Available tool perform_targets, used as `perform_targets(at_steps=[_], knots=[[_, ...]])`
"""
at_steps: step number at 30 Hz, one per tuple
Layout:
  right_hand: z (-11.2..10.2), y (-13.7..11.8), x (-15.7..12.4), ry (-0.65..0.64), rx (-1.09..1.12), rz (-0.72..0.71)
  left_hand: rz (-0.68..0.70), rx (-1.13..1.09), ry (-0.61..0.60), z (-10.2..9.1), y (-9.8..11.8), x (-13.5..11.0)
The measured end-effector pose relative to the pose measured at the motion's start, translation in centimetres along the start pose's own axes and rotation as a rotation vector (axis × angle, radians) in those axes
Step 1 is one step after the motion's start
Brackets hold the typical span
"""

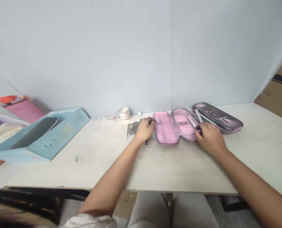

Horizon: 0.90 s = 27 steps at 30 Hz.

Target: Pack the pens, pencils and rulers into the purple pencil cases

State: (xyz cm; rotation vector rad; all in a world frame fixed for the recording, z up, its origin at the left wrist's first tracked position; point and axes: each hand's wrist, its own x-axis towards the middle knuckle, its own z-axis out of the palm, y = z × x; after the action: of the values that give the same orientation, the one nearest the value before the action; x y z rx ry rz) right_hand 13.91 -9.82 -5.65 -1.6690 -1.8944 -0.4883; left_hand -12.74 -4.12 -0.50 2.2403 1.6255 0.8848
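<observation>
Head-worn view, forward and down across the nearby table (164,167) to the wall (131,57).

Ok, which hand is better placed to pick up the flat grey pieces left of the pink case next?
Probably the left hand: it is beside the flat grey pieces, partly covering them in this view. The right hand is across the open pink case, its fingers at a pale strip.

On the left part of the pale, flat table (67,171) there is a light-blue cardboard box (38,151) with printed letters "PU", containing a dark, smooth object (35,133). Behind it one sees a pink object with an orange part (26,110). Near the grey-white wall (95,57) is a white paper cup with red marks (124,113), between scattered small crumbs (113,118) and a tiny white block (139,113).
</observation>
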Motion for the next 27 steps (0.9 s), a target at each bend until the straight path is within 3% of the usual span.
perform_targets(at_steps=[3,6,11,14,22,27], knots=[[-0.2,-2.6,0.7,-0.023,0.043,-0.085,-0.002,0.116,0.035,-2.1,-4.1,-1.1],[-0.2,-7.0,1.7,-0.094,0.119,-0.215,0.0,0.164,0.057,-2.9,-6.7,-2.3],[0.8,-15.3,3.6,-0.258,0.209,-0.364,0.016,0.163,0.076,-2.9,-7.6,-3.5],[2.0,-18.7,4.7,-0.34,0.178,-0.378,0.014,0.182,0.091,-2.5,-7.6,-3.8],[4.5,-22.0,6.3,-0.471,-0.014,-0.242,-0.086,0.245,0.089,-1.9,-8.0,-3.8],[4.5,-21.8,5.7,-0.309,-0.002,-0.151,-0.047,0.095,0.14,-2.2,-7.4,-4.0]])
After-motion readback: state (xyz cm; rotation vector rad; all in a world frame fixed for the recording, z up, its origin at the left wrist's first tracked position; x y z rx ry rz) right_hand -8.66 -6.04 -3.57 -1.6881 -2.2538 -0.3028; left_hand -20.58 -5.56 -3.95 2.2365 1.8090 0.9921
